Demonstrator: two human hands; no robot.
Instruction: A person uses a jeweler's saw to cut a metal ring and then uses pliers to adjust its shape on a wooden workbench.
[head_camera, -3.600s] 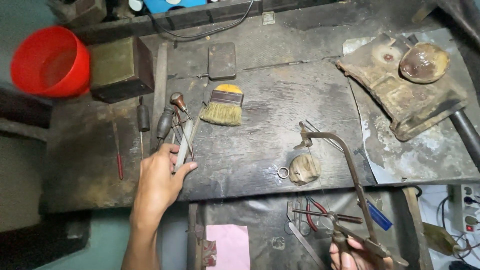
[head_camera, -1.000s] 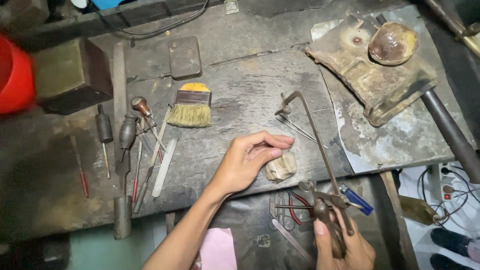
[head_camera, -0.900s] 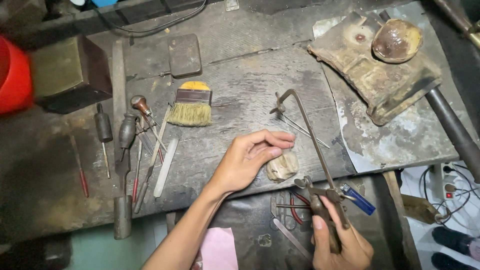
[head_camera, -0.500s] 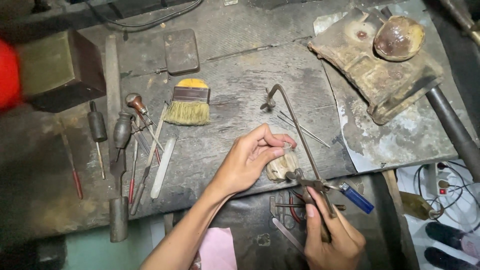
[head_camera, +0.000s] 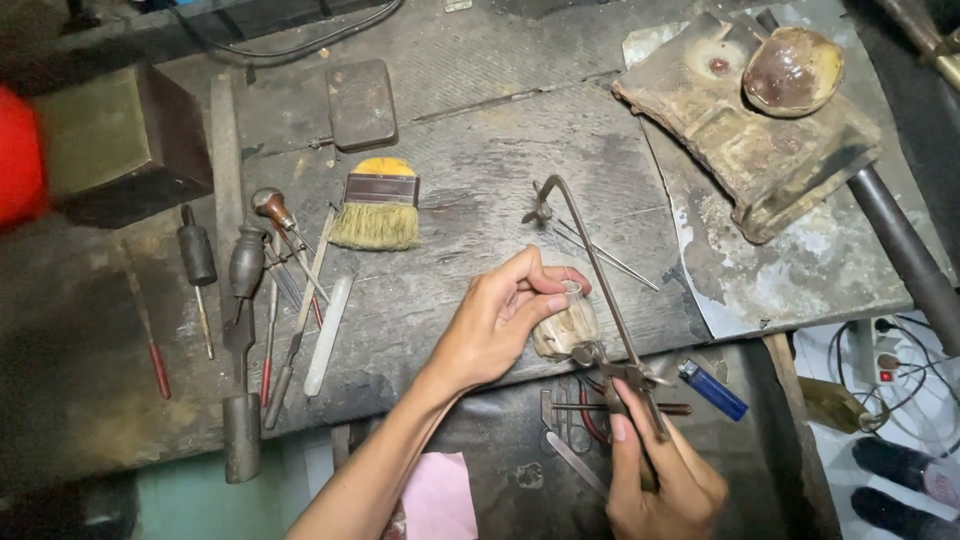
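Left hand (head_camera: 500, 325) reaches in, fingers pinching a small ring (head_camera: 572, 290) on the wooden bench pin (head_camera: 563, 328), right hand (head_camera: 655, 475) gripping the jeweller's saw (head_camera: 600, 290).

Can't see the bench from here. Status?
Left hand pinching small ring on wooden peg. Right hand gripping saw frame. Nothing in the way.

One brush (head_camera: 376, 205), one lighter (head_camera: 713, 389)

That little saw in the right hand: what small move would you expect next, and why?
Probably a short first stroke. The right hand holds the saw frame by its handle, its lower end at the pale block, where the left hand pinches a small ring.
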